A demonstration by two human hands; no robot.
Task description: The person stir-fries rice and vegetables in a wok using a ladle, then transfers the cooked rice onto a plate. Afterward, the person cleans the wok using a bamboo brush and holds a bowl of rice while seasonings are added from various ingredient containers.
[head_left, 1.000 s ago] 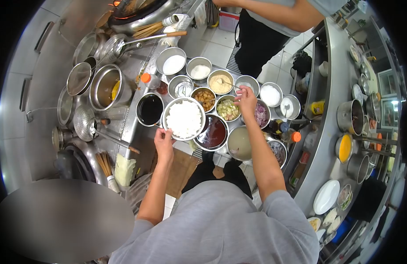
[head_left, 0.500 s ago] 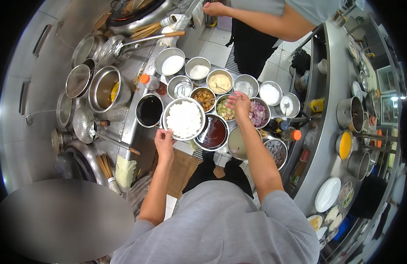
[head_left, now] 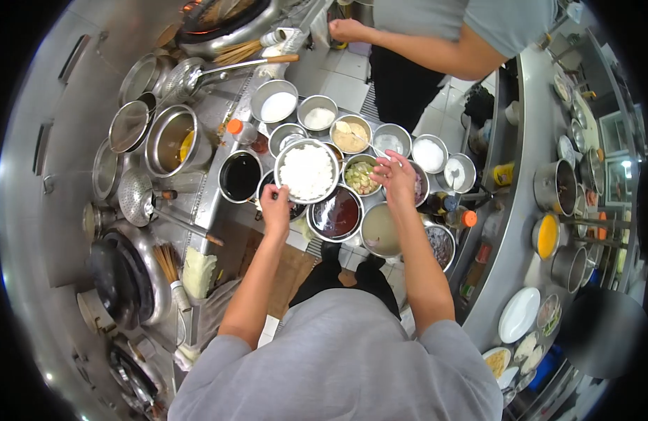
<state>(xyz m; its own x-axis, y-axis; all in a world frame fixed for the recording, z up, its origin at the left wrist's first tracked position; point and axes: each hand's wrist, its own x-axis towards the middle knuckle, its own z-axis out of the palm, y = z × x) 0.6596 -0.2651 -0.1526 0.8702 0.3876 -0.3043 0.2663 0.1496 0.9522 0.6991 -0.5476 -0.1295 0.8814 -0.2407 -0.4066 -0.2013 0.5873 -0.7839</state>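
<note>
My left hand point(head_left: 275, 207) pinches the near rim of a metal bowl point(head_left: 308, 201) heaped with white rice point(head_left: 306, 170). This bowl is held above other bowls and partly covers them. In my right hand point(head_left: 397, 179) is the handle end of a spoon point(head_left: 369, 145). The spoon's head reaches over a bowl of pale tan paste or powder point(head_left: 351, 144), with some pale stuff on it. Beneath and beside my right hand are a bowl of chopped green pieces point(head_left: 361, 177) and a partly hidden bowl of purple pieces point(head_left: 421, 188).
Around stand bowls of dark liquid point(head_left: 240, 175), red-brown sauce point(head_left: 335, 215), cloudy liquid point(head_left: 379, 228) and white powders point(head_left: 429, 153). An orange-capped bottle point(head_left: 240, 130) is at left. Strainers point(head_left: 136, 200) and a pot point(head_left: 174, 144) lie left; another person point(head_left: 436, 52) stands opposite.
My left hand has moved the rice bowl right and slightly up, uncovering another bowl below. My right hand has brought the spoon's head up, so it now shows over the tan bowl.
</note>
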